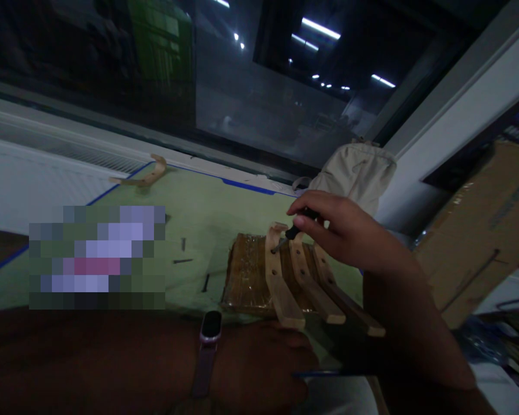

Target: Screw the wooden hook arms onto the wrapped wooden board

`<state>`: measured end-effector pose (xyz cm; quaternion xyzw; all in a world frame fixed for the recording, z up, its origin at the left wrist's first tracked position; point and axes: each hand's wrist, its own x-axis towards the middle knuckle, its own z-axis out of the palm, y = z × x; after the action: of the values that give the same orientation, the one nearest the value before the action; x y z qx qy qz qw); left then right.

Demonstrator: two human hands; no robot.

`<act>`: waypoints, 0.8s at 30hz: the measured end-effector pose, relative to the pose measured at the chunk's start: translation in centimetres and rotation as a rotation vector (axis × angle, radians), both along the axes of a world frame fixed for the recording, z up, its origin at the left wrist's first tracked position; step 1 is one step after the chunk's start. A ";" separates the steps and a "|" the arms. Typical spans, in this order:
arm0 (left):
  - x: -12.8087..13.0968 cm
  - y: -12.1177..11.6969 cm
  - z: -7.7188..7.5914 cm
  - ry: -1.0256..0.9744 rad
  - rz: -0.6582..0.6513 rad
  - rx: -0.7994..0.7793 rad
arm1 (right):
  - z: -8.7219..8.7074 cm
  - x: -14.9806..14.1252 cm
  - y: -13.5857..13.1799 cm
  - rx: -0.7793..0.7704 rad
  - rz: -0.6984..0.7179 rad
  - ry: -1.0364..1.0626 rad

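Note:
My right hand [335, 225] is closed around the black handle of a screwdriver [292, 231]. The screwdriver's tip meets the upper hole of a curved wooden hook [281, 291], where a screw may sit; it is too small to tell. Two similar wooden hooks, a middle one [313, 285] and a right one [343, 300], lie alongside. All three rest across a tape-wrapped brown cardboard block [246, 274]. Near the hooks' lower ends is my left hand [263, 360], in deep shadow, with a watch on its wrist; how its fingers are bent is unclear.
Several loose screws, among them a dark one [205, 283] and a grey one [183, 244], lie on the green tabletop [216, 207]. Another wooden hook [149, 176] is at the far left corner. A beige backpack [354, 170] leans by the window; cardboard [480, 230] stands right.

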<state>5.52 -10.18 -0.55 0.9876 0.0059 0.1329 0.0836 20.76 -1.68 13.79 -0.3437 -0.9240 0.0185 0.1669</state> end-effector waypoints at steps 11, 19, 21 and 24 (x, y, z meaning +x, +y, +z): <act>-0.1 0.1 0.1 0.014 -0.014 -0.014 | -1.5 -1.1 0.7 0.140 -0.252 0.049; 0.0 0.1 -0.3 -0.015 -0.025 -0.022 | -0.4 -0.6 -0.4 -0.022 0.161 0.048; 0.0 0.0 -0.5 -0.032 -0.017 -0.031 | -0.7 -0.8 -0.2 -0.092 0.243 0.094; 0.0 0.0 -0.3 -0.044 0.006 -0.060 | -1.5 -1.4 0.5 -0.059 0.116 0.146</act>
<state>5.50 -10.20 -0.90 0.9814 0.0110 0.1544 0.1131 19.34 -1.16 12.30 -0.2921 -0.9267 0.0803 0.2223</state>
